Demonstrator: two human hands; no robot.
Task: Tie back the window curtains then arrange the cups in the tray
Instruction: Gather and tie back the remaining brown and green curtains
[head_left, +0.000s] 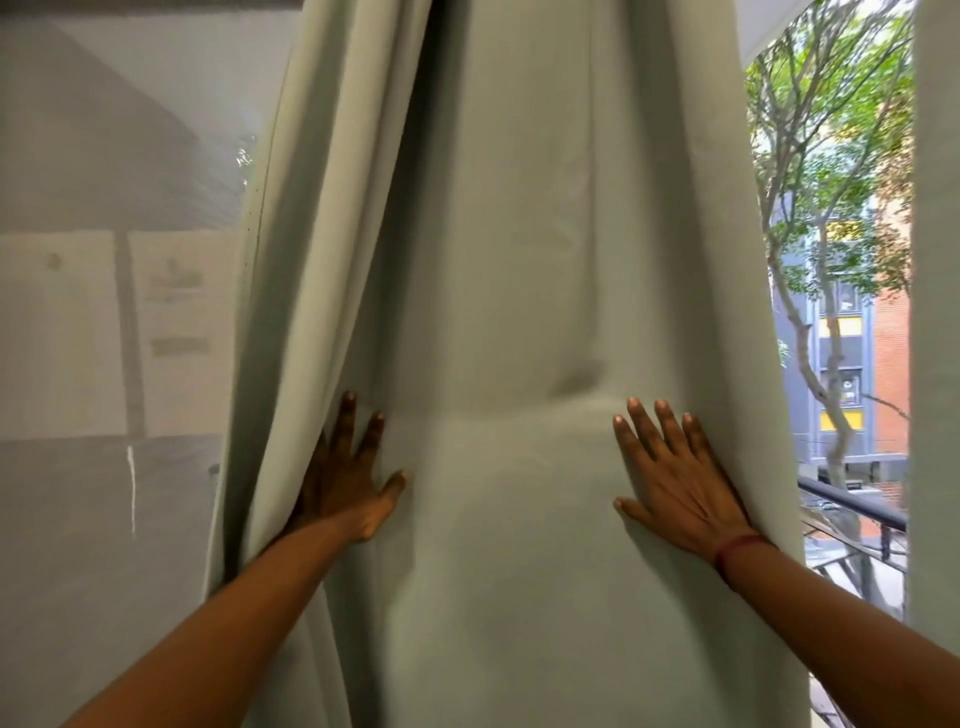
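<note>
The pale grey-green curtain (509, 312), smooth matte cloth in long soft folds, hangs straight ahead. The left hand (345, 483) and right hand (675, 478) press flat against it, fingers (668, 427) straight and spread, beside a sheer white curtain (114, 260).

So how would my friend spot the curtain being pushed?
Find the window showing trees. Right in the middle hangs a thick pale green curtain, with the left hand and right hand pressed on it. Unlike the thin white curtain beside it, you cannot see through it.
</note>
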